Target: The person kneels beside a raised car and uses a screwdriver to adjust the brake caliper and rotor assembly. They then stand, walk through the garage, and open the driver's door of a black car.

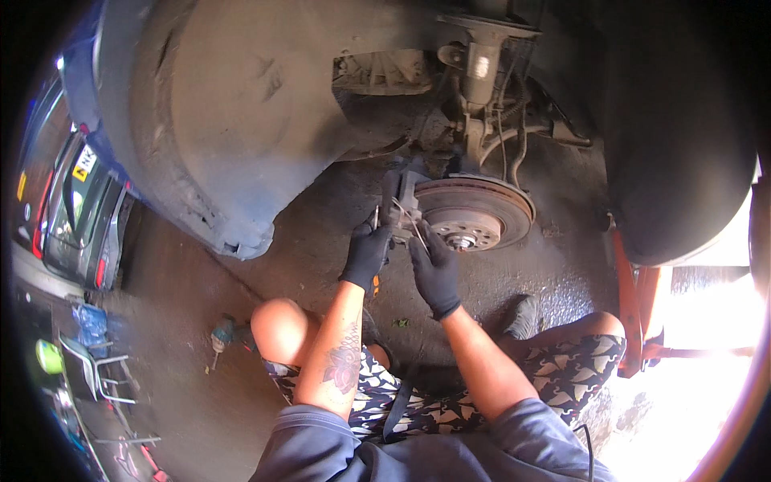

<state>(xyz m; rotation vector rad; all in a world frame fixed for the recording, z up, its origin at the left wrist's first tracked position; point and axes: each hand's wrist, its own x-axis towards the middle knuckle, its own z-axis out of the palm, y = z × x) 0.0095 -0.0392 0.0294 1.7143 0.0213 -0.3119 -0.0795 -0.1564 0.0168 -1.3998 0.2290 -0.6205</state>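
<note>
Ideally, left hand [366, 251] steadies the brake caliper [399, 205] while right hand [434, 269], both closed on it, seats the thin clip [414, 227] squarely beside the disc [474, 210].

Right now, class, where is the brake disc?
In the head view, the brake disc sits right of centre inside the wheel arch, just beyond the gloved right hand.

Brake caliper [399, 201] partly hidden behind gloved left hand [366, 253].

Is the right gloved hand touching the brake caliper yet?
Cannot tell. In the head view the right hand reaches up beside the brake caliper near the brake disc, but the fingertips blur together there.
</note>
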